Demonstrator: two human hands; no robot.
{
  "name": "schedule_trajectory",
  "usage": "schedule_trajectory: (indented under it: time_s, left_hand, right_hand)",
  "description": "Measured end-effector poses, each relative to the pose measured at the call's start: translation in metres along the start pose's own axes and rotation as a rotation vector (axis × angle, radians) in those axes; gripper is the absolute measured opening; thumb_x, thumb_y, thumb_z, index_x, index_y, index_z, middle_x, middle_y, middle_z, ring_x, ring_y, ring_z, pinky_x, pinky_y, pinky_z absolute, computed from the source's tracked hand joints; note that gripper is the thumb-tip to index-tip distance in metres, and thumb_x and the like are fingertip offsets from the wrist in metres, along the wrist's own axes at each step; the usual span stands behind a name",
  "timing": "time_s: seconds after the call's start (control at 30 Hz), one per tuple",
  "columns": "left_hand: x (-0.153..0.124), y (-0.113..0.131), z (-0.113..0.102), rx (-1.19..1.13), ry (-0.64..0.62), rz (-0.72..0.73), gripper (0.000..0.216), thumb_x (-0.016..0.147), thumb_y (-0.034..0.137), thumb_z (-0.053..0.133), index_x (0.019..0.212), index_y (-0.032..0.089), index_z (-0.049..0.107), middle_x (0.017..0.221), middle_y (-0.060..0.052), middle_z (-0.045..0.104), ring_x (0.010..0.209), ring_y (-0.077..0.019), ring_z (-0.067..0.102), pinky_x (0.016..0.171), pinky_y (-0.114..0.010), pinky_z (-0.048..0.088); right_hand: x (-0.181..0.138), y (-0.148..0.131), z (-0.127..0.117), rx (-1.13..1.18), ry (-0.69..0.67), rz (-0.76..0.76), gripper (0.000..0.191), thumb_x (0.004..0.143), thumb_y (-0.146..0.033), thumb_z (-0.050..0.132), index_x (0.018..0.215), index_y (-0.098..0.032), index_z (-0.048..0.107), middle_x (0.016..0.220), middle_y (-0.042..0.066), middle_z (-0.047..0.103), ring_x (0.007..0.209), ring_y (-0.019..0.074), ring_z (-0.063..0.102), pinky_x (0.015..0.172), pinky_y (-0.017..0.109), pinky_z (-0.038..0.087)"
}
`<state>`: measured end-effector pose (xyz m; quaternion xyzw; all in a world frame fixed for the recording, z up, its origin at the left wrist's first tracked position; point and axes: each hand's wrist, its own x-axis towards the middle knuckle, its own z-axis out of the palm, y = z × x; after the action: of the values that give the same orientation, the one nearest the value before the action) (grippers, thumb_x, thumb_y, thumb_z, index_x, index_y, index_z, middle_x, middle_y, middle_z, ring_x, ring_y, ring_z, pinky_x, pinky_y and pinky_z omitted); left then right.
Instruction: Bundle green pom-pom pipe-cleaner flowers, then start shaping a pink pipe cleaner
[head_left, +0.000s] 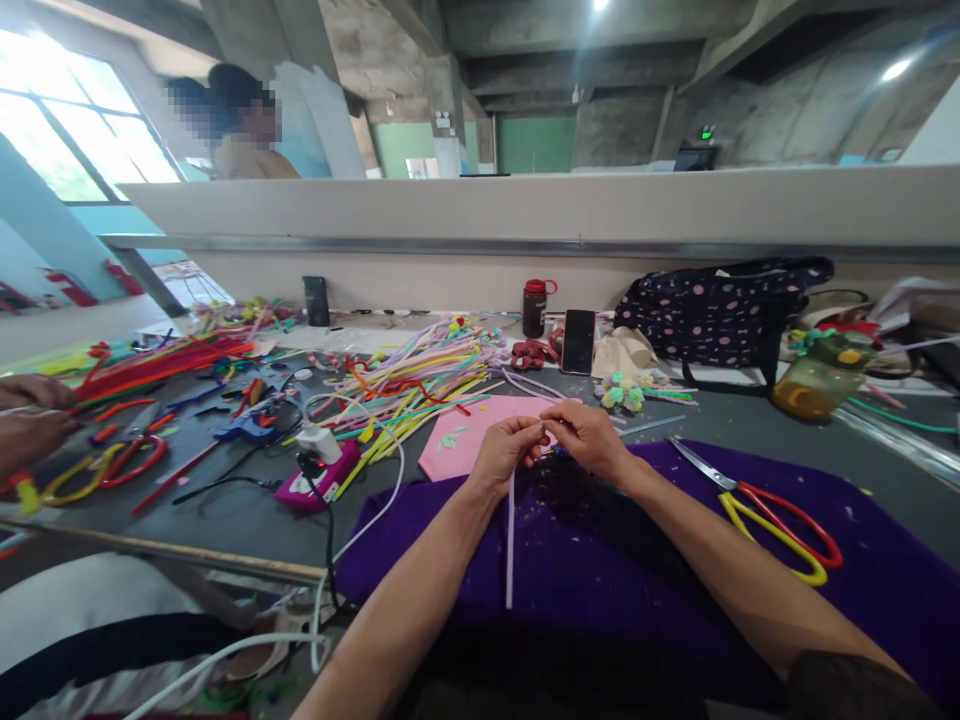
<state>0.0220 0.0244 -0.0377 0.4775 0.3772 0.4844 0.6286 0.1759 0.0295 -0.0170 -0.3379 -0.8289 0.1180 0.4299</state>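
Note:
My left hand (506, 452) and my right hand (589, 437) meet above a purple cloth (885, 560), fingers pinched together. Both pinch the top of a pale pink pipe cleaner (510, 545), which hangs straight down from my left hand over the cloth. A pink foam sheet (465, 435) lies just behind my hands. Scissors with red and yellow handles (776, 520) rest on the cloth to the right of my right forearm.
A heap of coloured pipe cleaners (405, 385) covers the grey table's middle and left. A glue gun (247, 428), a pink power strip (315, 482) with white cable, a phone (578, 341), a red-capped bottle (535, 307), a dotted bag (720, 310). Another person's hands (30, 420) at far left.

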Motion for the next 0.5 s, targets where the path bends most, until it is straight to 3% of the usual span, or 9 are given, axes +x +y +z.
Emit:
schedule_trajectory:
  time_s: [0.23, 0.5]
  left_hand:
    - [-0.0016, -0.0012, 0.004, 0.07, 0.045, 0.115, 0.028, 0.062, 0.037, 0.067, 0.071, 0.012, 0.06, 0.061, -0.001, 0.06, 0.044, -0.0052, 0.048, 0.04, -0.017, 0.035]
    - [-0.0017, -0.002, 0.0066, 0.248, 0.146, 0.255, 0.023, 0.065, 0.035, 0.064, 0.07, 0.014, 0.057, 0.057, 0.001, 0.058, 0.045, -0.0072, 0.05, 0.041, -0.017, 0.035]
  right_hand:
    - [0.0011, -0.0026, 0.002, 0.172, -0.064, 0.195, 0.015, 0.083, -0.02, 0.044, 0.084, -0.016, 0.059, 0.067, 0.0, 0.058, 0.049, 0.0092, 0.052, 0.051, 0.021, 0.039]
    - [0.0022, -0.0003, 0.0027, 0.058, -0.073, 0.241, 0.015, 0.081, -0.019, 0.045, 0.072, -0.016, 0.056, 0.057, -0.002, 0.053, 0.053, 0.0096, 0.046, 0.053, 0.021, 0.033]
